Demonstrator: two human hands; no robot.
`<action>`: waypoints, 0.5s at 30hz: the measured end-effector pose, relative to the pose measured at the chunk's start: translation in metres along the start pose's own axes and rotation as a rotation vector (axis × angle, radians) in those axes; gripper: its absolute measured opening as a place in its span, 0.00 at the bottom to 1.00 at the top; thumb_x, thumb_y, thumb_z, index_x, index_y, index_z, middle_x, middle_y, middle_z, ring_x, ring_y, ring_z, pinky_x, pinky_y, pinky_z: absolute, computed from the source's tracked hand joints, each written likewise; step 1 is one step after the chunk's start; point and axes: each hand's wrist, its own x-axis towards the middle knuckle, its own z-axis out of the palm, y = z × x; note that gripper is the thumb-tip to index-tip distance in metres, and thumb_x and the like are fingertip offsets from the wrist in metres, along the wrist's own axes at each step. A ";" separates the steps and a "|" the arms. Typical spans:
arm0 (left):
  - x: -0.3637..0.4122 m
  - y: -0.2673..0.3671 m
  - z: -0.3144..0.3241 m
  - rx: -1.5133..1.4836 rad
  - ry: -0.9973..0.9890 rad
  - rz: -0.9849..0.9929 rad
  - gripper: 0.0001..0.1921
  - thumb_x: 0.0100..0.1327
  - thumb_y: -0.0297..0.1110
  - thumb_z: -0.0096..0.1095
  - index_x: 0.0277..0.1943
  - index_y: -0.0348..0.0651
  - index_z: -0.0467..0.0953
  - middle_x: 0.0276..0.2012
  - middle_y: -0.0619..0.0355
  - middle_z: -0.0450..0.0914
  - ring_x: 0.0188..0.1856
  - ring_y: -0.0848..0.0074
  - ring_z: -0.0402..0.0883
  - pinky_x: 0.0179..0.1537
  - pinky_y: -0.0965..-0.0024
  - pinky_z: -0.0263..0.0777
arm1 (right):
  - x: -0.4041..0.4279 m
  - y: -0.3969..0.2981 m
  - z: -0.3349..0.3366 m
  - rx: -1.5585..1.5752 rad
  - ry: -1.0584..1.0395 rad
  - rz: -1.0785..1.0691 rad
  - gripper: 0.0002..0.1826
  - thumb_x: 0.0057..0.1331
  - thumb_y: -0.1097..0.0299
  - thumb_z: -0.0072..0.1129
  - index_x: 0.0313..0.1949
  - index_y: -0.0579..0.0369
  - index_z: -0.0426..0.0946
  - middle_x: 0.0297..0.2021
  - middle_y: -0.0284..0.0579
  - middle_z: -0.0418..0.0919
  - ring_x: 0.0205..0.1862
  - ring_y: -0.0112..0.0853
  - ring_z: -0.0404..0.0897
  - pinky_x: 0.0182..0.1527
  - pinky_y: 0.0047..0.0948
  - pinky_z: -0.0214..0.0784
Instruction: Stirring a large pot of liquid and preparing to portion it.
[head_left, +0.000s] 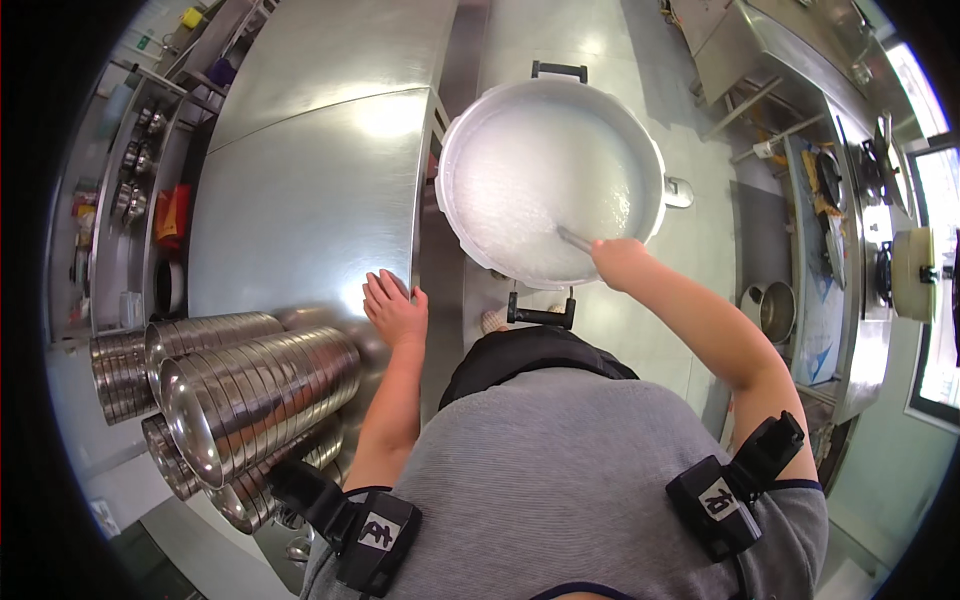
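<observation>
A large aluminium pressure-cooker pot (450, 232) without its lid stands before me, holding a white, cloudy liquid (540, 165), perhaps rice porridge. My right hand (621, 264) grips a metal utensil handle (574, 238) over the pot's near right rim. The utensil's lower end is hidden in the liquid, so its kind does not show. Palm down, my left hand (397, 307) lies at the right edge of a stainless steel counter (307, 210), fingers spread slightly and holding nothing. One black pot handle (541, 313) points towards me; another (560, 71) is on the far side.
Tall stacks of stainless steel bowls or pans (259, 397) stand on the counter left of my left arm. A metal shelf (157, 217) with small pots is farther left. On the right are a steel table (731, 45), a low shelf (814, 315) and a metal pot (772, 311).
</observation>
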 end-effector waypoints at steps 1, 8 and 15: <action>0.000 -0.001 0.000 0.006 -0.001 0.006 0.35 0.52 0.44 0.58 0.61 0.36 0.60 0.61 0.42 0.59 0.63 0.52 0.58 0.62 0.53 0.52 | -0.003 0.004 0.002 -0.010 -0.012 -0.060 0.15 0.52 0.75 0.56 0.41 0.66 0.75 0.35 0.56 0.80 0.37 0.41 0.81 0.34 0.37 0.75; -0.001 -0.001 -0.004 0.002 -0.047 -0.010 0.35 0.53 0.44 0.58 0.62 0.35 0.58 0.62 0.42 0.58 0.64 0.52 0.57 0.62 0.54 0.51 | -0.025 0.006 -0.004 0.275 -0.339 -0.021 0.13 0.54 0.75 0.47 0.40 0.62 0.70 0.29 0.53 0.78 0.24 0.42 0.80 0.25 0.39 0.73; -0.001 0.000 -0.004 0.006 -0.068 -0.026 0.36 0.53 0.44 0.58 0.62 0.35 0.58 0.63 0.42 0.57 0.64 0.53 0.56 0.62 0.54 0.50 | -0.070 0.004 0.013 1.042 -0.213 0.068 0.12 0.55 0.70 0.50 0.39 0.58 0.72 0.15 0.40 0.69 0.15 0.27 0.70 0.17 0.30 0.66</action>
